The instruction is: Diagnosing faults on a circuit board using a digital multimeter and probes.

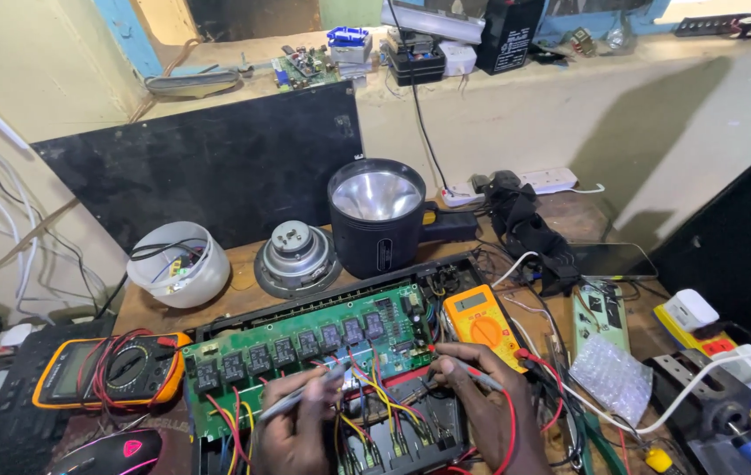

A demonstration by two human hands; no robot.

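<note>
Black flashlight (377, 215) behind speaker driver (297, 257); white bowl (179, 263) left; computer mouse (113, 451) front-left.

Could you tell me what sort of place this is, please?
It looks like a small electronics repair bench. An opened device shows a green circuit board, which the left hand and right hand probe with test leads. Two orange multimeters and a loose speaker lie around it.

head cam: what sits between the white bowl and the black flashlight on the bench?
In the head view, a round grey speaker driver lies face-down between the white bowl and the black flashlight.
</note>
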